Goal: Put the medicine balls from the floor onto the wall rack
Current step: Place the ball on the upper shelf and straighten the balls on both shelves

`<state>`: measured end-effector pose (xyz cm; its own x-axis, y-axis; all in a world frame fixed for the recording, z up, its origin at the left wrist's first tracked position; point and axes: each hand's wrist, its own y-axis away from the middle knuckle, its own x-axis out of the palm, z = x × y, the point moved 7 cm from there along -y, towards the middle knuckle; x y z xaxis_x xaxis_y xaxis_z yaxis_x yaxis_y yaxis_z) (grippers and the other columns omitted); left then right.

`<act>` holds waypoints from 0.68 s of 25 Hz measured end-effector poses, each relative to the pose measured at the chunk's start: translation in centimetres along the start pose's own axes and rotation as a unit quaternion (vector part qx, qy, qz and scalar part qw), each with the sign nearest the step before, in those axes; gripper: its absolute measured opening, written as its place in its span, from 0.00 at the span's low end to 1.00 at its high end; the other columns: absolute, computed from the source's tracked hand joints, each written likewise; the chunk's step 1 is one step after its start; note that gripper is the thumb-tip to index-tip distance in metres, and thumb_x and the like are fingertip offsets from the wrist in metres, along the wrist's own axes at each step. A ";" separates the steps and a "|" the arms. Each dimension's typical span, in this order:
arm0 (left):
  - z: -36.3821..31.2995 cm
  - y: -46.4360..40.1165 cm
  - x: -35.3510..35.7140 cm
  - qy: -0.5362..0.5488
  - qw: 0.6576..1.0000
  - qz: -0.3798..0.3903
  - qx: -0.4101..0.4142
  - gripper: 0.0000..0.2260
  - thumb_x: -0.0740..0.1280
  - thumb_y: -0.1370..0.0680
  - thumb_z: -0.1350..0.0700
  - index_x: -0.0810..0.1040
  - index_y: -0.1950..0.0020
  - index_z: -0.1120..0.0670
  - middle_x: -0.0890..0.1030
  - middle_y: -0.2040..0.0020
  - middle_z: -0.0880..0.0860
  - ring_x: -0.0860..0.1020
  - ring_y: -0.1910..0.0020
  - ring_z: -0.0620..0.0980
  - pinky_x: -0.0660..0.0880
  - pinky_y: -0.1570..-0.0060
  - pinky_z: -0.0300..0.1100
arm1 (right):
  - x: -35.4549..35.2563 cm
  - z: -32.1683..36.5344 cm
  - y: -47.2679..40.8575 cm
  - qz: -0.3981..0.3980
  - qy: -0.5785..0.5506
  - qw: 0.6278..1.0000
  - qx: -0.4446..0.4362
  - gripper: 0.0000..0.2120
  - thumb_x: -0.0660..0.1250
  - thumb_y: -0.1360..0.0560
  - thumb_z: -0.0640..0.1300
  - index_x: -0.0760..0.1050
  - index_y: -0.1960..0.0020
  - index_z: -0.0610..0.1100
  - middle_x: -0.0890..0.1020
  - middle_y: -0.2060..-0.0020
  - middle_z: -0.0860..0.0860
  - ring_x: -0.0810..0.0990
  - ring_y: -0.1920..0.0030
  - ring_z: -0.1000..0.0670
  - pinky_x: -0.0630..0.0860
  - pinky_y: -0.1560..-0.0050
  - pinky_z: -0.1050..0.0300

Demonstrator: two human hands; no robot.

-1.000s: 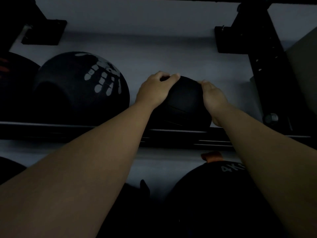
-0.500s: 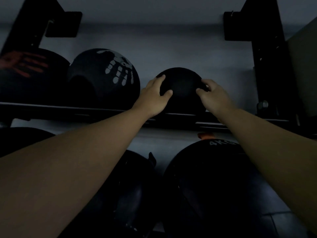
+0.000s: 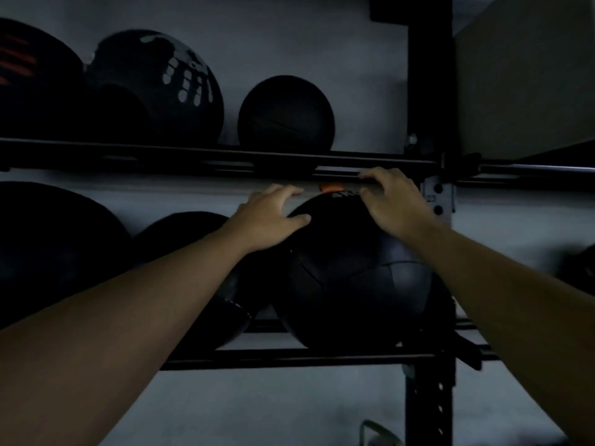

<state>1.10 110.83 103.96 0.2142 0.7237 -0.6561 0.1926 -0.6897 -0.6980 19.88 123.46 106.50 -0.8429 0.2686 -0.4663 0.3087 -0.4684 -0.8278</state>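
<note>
A small black medicine ball rests alone on the upper rail of the black wall rack, to the right of a larger ball with a white handprint. My left hand and my right hand hang below that rail with fingers spread, holding nothing. Both hover at the top of a big black ball with an orange tag on the lower rail. The scene is dim.
More black balls fill the lower rail at left, and one with orange marks sits at the upper left. A black upright post stands right of the balls. A pale panel fills the top right.
Both hands have let go of the small ball, which stays on the upper rail, and dropped down in front of the lower ball. The view has pulled back and tilted up.
</note>
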 end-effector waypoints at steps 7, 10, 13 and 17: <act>0.7 2.2 6.7 0.086 0.987 0.087 -0.100 0.47 0.71 0.30 0.27 0.54 0.16 0.38 0.54 0.15 0.46 0.57 0.16 0.58 0.62 0.21 0.58 | 1.7 -7.1 4.3 0.077 0.046 0.993 0.080 0.31 0.57 0.18 0.65 0.59 0.18 0.58 0.63 0.20 0.43 0.62 0.22 0.34 0.64 0.26 0.34; 1.5 2.4 9.8 0.161 0.978 0.047 -0.124 0.58 0.73 0.42 0.22 0.47 0.18 0.30 0.45 0.14 0.42 0.50 0.14 0.58 0.57 0.19 0.63 | 2.9 -10.8 5.4 0.097 -0.061 0.987 0.109 0.40 0.58 0.26 0.77 0.52 0.18 0.67 0.55 0.16 0.48 0.53 0.18 0.36 0.56 0.22 0.32; 3.1 3.0 12.0 0.217 0.964 -0.065 -0.137 0.62 0.70 0.49 0.16 0.47 0.20 0.27 0.44 0.14 0.42 0.48 0.14 0.54 0.55 0.19 0.64 | 3.7 -13.6 7.2 0.083 -0.155 0.984 0.042 0.45 0.58 0.36 0.84 0.48 0.23 0.78 0.51 0.15 0.56 0.49 0.16 0.42 0.54 0.20 0.33; 4.2 2.6 12.8 0.235 0.946 -0.171 -0.144 0.55 0.69 0.46 0.16 0.55 0.22 0.26 0.57 0.17 0.41 0.57 0.17 0.52 0.62 0.22 0.62 | 5.5 -15.0 6.4 0.041 -0.199 0.979 0.032 0.45 0.57 0.38 0.85 0.47 0.24 0.79 0.49 0.15 0.54 0.50 0.16 0.42 0.57 0.20 0.32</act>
<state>0.35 118.39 92.62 0.4819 0.8618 -0.1585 0.5658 -0.4442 -0.6947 23.82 134.56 93.99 -0.9252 -0.1151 -0.3617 0.3652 -0.5296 -0.7656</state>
